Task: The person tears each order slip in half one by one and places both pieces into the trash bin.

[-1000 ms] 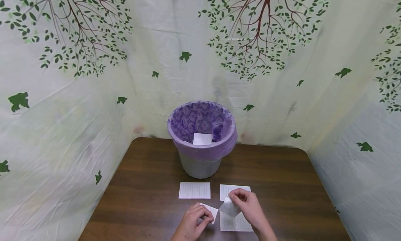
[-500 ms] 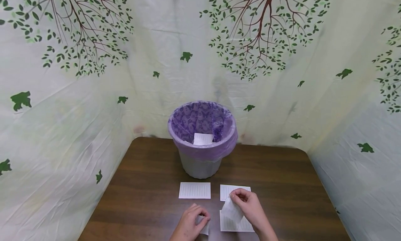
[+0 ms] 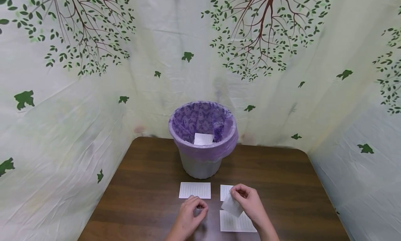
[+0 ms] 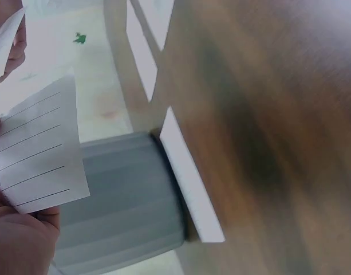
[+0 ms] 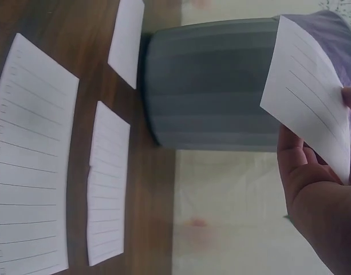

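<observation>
My left hand (image 3: 189,215) pinches a lined paper piece (image 4: 38,149), which the hand mostly hides in the head view. To the right, my right hand (image 3: 249,203) pinches another paper piece (image 3: 232,206) between thumb and fingers; its printed lines show in the right wrist view. The two pieces are apart, held above the table. Beneath the right one lies a lined sheet (image 3: 235,223), with a second sheet (image 3: 225,192) behind it, partly covered by the hand. A third lined sheet (image 3: 195,190) lies just beyond my left hand.
A grey bin (image 3: 200,168) with a purple patterned liner (image 3: 203,153) stands at the back of the brown wooden table (image 3: 141,185). White paper (image 3: 203,139) shows inside it. A cloth (image 3: 150,105) printed with trees and leaves surrounds the table.
The two paper pieces, corner to corner a second ago, have separated. My left hand has turned and shifted slightly forward, hiding its piece. My right hand has risen a little.
</observation>
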Motion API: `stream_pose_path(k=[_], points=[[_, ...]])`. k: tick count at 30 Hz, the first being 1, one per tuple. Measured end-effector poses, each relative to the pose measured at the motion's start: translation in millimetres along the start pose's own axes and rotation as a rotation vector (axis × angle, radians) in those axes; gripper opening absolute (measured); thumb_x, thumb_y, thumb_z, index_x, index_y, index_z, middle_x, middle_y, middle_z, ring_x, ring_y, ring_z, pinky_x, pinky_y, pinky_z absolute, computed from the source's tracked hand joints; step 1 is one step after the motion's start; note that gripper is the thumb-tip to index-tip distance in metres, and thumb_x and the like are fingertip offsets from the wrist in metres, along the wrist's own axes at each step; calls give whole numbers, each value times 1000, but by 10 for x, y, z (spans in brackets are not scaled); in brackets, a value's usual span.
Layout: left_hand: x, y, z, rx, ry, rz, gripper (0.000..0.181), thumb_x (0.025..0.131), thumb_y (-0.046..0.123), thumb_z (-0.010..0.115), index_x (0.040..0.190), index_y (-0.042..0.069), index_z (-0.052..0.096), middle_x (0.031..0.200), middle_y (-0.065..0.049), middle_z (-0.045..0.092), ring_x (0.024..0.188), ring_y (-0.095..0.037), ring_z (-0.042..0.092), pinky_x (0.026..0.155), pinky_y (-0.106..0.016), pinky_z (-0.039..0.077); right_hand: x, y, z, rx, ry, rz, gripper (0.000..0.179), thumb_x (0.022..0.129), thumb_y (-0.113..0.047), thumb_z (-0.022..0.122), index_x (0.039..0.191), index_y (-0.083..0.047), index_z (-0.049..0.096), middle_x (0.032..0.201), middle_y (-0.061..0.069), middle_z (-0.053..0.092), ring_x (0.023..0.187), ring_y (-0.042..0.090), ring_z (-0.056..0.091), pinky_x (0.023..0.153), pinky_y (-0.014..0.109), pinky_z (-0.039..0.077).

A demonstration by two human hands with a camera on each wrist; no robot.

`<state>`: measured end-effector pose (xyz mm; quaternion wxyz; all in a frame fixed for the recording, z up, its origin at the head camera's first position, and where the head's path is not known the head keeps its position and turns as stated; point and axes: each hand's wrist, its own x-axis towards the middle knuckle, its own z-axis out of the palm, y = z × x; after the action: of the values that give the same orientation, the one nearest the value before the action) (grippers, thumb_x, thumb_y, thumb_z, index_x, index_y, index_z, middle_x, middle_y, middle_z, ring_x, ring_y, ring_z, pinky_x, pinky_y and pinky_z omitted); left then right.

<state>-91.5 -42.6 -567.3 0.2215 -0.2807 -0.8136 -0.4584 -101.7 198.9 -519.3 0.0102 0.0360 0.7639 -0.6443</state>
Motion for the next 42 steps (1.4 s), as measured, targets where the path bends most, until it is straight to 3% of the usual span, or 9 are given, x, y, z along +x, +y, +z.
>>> stream_pose_path(k=[7, 14, 21, 30, 42], points=[[253, 30, -153, 52, 87, 32, 30, 76, -6, 83, 82, 19, 69, 80, 14, 67, 77, -3, 58, 79, -19, 52, 92, -146, -3, -17, -29, -59, 8, 95, -5, 74, 96, 3, 73, 87, 3, 70, 74, 6, 59, 66, 22, 48], [550, 86, -350, 24, 94, 71, 27, 80, -6, 80, 84, 18, 69, 80, 11, 67, 76, -13, 59, 72, -18, 46, 196, -305, 32, -32, -42, -90, 7, 95, -6, 74, 95, 1, 73, 87, 5, 69, 73, 8, 59, 65, 22, 48], [870, 140, -521, 22, 85, 89, 22, 86, -2, 78, 88, 18, 69, 83, 10, 69, 83, -8, 59, 79, -18, 47, 310, -532, 83, -31, -50, -107, 9, 96, -9, 74, 97, 0, 74, 90, 9, 70, 74, 11, 61, 65, 23, 49], [1238, 193, -718, 20, 152, 104, 18, 88, -3, 76, 89, 15, 70, 85, 5, 70, 85, -12, 58, 79, -24, 45, 488, -864, 107, -31, -57, -213, 11, 98, -9, 73, 98, 1, 73, 86, 5, 66, 75, 11, 59, 66, 23, 49], [1592, 289, -804, 18, 197, 129, 11, 90, 1, 77, 91, 10, 72, 86, 0, 71, 86, -15, 62, 81, -28, 47, 702, -1202, 84, -68, -41, -300, 10, 99, -9, 71, 101, 1, 74, 89, 2, 68, 79, 10, 60, 72, 22, 50]])
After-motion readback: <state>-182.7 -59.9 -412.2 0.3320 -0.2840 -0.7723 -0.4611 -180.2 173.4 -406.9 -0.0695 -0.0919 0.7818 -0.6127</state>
